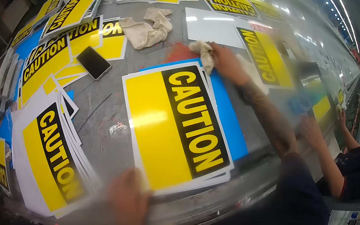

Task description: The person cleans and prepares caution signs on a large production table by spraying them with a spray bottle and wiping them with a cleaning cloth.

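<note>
A stack of yellow and black CAUTION signs [159,146] lies in front of me, with a bright blue sheet [232,118] showing from under its right side. Past the stack's far right corner, my right hand [227,62] is closed on a crumpled off-white rag [203,54]. My left hand [130,197], smeared by motion, is at the stack's near left corner; its fingers are blurred. A second pile of CAUTION signs [35,153] sits to the left of that hand.
A black phone [94,63] and a pair of cloth gloves [142,32] lie on the grey table [102,124] beyond the stack. More signs [48,57] overlap at the far left. A white sheet [211,28] lies farther back. Other people's hands [311,132] work at the right and far edges.
</note>
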A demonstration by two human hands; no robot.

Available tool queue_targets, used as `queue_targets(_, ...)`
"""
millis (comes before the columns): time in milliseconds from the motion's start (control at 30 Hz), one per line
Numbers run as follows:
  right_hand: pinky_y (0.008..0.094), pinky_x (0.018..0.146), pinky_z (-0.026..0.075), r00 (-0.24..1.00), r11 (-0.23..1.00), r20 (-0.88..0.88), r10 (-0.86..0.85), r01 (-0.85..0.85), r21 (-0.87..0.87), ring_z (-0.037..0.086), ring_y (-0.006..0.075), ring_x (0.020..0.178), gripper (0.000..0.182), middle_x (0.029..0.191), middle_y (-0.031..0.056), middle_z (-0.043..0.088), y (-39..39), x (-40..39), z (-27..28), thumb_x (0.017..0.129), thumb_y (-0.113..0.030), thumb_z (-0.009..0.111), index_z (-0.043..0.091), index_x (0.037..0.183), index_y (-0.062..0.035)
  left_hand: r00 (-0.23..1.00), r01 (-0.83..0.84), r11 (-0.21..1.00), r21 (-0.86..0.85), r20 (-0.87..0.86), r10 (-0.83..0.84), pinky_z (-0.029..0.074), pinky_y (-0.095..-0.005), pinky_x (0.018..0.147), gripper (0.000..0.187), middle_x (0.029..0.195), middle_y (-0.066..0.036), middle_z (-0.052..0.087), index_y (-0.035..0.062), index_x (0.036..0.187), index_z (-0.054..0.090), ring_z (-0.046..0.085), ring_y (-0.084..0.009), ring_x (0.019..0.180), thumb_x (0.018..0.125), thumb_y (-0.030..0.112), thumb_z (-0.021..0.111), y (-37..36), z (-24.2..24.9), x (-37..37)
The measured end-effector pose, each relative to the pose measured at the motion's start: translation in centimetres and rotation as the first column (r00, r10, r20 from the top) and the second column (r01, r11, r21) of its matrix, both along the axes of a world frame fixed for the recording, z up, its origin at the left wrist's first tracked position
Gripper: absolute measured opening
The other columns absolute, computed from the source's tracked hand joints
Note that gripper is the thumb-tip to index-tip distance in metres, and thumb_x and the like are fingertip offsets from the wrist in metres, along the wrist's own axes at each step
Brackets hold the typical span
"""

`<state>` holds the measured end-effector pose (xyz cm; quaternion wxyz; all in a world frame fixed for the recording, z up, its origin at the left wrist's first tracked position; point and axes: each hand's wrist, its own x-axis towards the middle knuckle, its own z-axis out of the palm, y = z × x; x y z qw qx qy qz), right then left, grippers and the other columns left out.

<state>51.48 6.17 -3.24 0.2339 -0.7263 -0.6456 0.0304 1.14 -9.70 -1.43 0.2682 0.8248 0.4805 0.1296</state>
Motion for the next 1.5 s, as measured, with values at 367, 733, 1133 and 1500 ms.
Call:
queue_targets(367, 0.0546, 0.139, 0.013, 0.676, 0.651, -0.023, 0.736, -0.717, -0.251, 0.018, 0.0384, 0.171, 0.072, 0.183, 0.0178, 0.025, -9.4, -16.2, 1.2, 0.111, -0.036, 0.057, 0.033, 0.173, -0.0087, 0.998, -0.057, 0.998, -0.014, 0.035, 0.057, 0.037, -0.0507, 0.121, 0.075, 0.161, -0.013, 0.057, 0.0101, 0.148, 0.071, 0.05, -0.0376, 0.141, 0.079, 0.027, 0.094, 0.6, 0.8, 0.6)
queue_targets(733, 0.0575, 0.135, 0.023, 0.636, 0.646, 0.112, 0.763, -0.752, -0.13, 0.033, 0.0394, 0.165, 0.064, 0.174, 0.0186, 0.04, -6.3, -18.6, 0.9, 0.11, -0.033, 0.055, 0.044, 0.167, -0.0055, 0.994, -0.106, 0.993, -0.043, 0.019, 0.107, 0.039, -0.0506, 0.119, 0.08, 0.169, -0.017, 0.045, 0.0074, 0.152, 0.066, 0.052, -0.0356, 0.136, 0.08, 0.029, 0.094, 0.4, 0.6, 0.8)
queue_targets(1133, 0.0529, 0.134, 0.027, 0.683, 0.702, 0.19, 0.705, -0.711, -0.051, 0.036, 0.0428, 0.162, 0.067, 0.173, 0.0226, 0.042, 1.5, -16.6, -0.4, 0.111, -0.036, 0.056, 0.042, 0.166, 0.0008, 0.996, -0.086, 0.995, -0.051, -0.002, 0.086, 0.04, -0.0522, 0.117, 0.083, 0.173, -0.019, 0.039, 0.0083, 0.157, 0.062, 0.051, -0.0365, 0.135, 0.083, 0.028, 0.093, 0.3, 0.8, 0.9)
queue_targets(1500, 0.0493, 0.135, 0.026, 0.706, 0.717, 0.222, 0.673, -0.696, 0.04, 0.037, 0.0349, 0.163, 0.066, 0.174, 0.0183, 0.043, 5.9, -19.4, -2.1, 0.112, -0.041, 0.056, 0.046, 0.166, -0.0046, 0.998, 0.0, 1.0, -0.006, -0.065, 0.0, 0.036, -0.0523, 0.119, 0.074, 0.175, -0.017, 0.041, 0.0155, 0.156, 0.066, 0.043, -0.04, 0.145, 0.087, 0.029, 0.09, 0.2, 0.3, 0.6)
